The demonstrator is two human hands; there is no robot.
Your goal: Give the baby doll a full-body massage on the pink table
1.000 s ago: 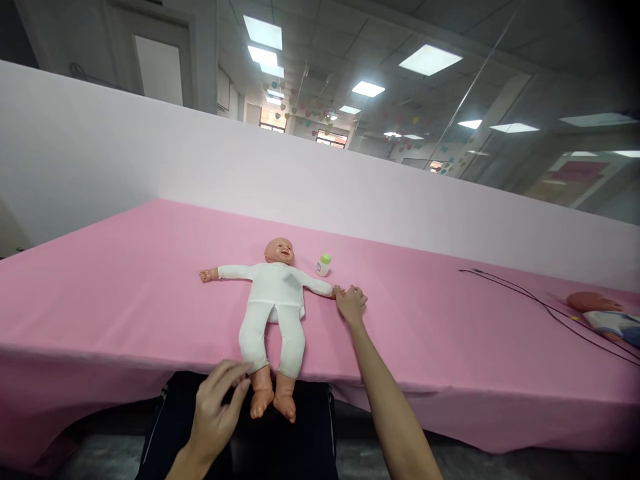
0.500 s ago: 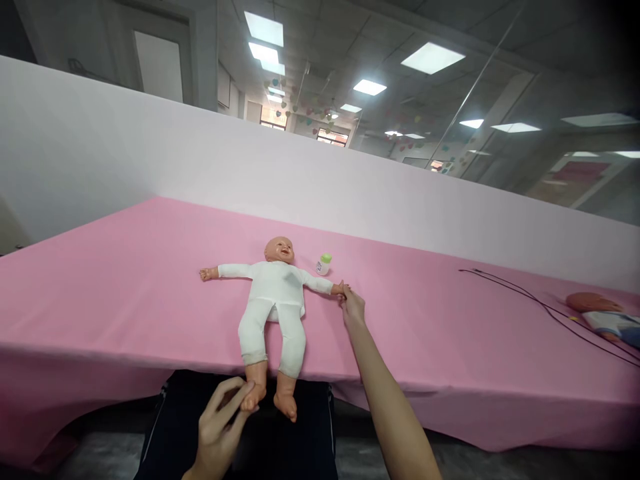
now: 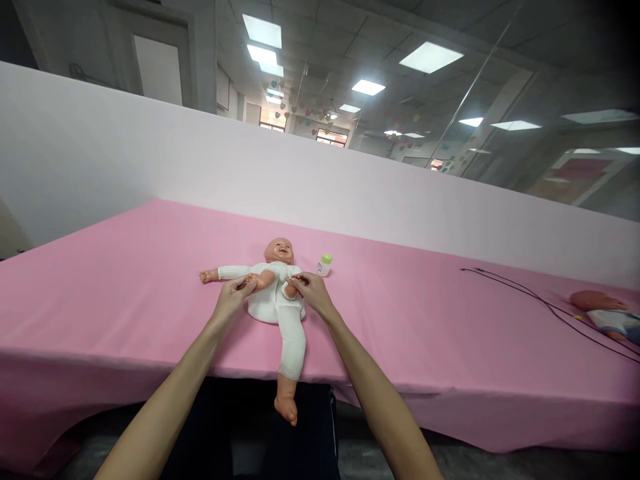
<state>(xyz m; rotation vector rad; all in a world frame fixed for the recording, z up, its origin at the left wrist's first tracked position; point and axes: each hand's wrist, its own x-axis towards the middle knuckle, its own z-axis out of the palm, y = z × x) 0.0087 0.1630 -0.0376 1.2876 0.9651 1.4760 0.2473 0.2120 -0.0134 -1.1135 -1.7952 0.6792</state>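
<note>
A baby doll (image 3: 291, 333) in a white outfit lies on its back on the pink cloth, its head toward the wall. My left hand (image 3: 234, 297) grips the doll's foot (image 3: 261, 280), and that leg is folded up over its belly. Between the fingers of my right hand (image 3: 311, 289) is the doll's hand (image 3: 292, 287), with the arm bent across its chest. The other leg lies straight, its bare foot (image 3: 286, 401) hanging past the table edge. A small bottle with a green cap (image 3: 325, 265) rests beside the doll's shoulder.
Pink cloth (image 3: 410, 320) covers the long table, which a white wall (image 3: 240, 173) backs. Off to the right are a thin black cable (image 3: 520, 287) and a second doll (image 3: 603, 312), cut off by the frame. Glass panels rise above the wall.
My left hand has lifted the doll's foot from the table edge up to its belly. My right hand has brought the doll's outstretched arm inward across the chest.
</note>
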